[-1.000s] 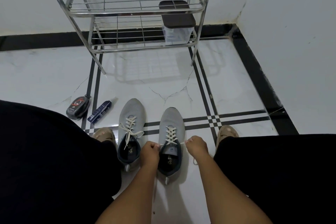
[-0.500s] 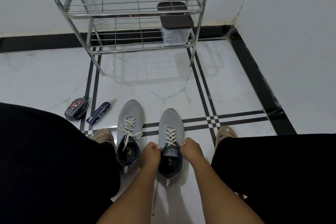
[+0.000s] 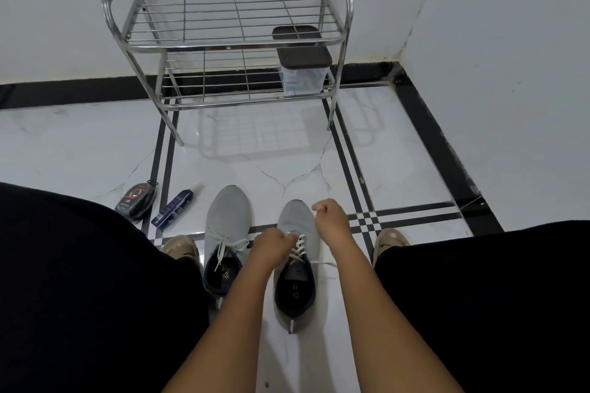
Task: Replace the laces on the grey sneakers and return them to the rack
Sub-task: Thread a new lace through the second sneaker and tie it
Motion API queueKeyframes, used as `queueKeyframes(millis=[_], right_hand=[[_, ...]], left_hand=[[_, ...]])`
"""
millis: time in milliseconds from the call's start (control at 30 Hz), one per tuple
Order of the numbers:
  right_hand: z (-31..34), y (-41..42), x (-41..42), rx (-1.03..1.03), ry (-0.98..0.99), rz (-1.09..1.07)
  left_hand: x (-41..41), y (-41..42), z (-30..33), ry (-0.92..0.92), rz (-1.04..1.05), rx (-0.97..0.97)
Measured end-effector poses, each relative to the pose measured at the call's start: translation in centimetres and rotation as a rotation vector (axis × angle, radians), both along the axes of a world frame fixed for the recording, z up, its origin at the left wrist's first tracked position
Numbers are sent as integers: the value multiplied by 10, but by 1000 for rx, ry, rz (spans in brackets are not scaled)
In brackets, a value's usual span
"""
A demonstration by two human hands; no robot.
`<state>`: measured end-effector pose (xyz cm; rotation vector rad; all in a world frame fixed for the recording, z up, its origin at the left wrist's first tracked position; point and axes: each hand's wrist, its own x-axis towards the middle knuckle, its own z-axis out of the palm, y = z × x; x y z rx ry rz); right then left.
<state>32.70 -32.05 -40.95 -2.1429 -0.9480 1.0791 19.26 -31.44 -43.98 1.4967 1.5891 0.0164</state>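
Note:
Two grey sneakers stand side by side on the floor between my knees, toes toward the rack. The left sneaker (image 3: 227, 233) has its white lace tied loosely. My left hand (image 3: 271, 244) grips the crossed white lace (image 3: 298, 249) at the throat of the right sneaker (image 3: 295, 268). My right hand (image 3: 330, 220) hovers over that sneaker's toe with thumb and fingers pinched together, apparently on a lace end. A loose stretch of lace trails right beneath my right wrist. The steel shoe rack (image 3: 230, 45) stands ahead against the wall, its top shelf bare.
A clear box with a dark lid (image 3: 303, 67) sits on the rack's lower shelf at the right. A shoe-polish tin (image 3: 135, 205) and a dark blue tube (image 3: 174, 209) lie on the floor to the left. My feet (image 3: 180, 247) flank the sneakers. A wall closes the right side.
My right hand has lifted forward from the sneaker's collar to above its toe. My left hand has moved onto the crossed lace. My head has dropped closer to the sneakers.

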Motion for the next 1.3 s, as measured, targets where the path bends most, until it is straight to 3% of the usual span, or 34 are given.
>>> queueKeyframes(millis=[133, 367, 533, 633, 867, 1300], right_hand=[[26, 9, 3, 180, 127, -38], [88, 13, 5, 363, 127, 62], [121, 8, 9, 421, 62, 127], [129, 4, 12, 407, 29, 181], [139, -3, 13, 392, 60, 224], [147, -5, 13, 391, 97, 284]], left_hand=[[-1, 18, 40, -191, 33, 61], [-10, 29, 108, -97, -97, 388], [-9, 23, 138, 197, -255, 702], [-8, 23, 149, 145, -211, 787], [-11, 19, 143, -381, 124, 519], [-1, 13, 132, -729, 290, 338]])
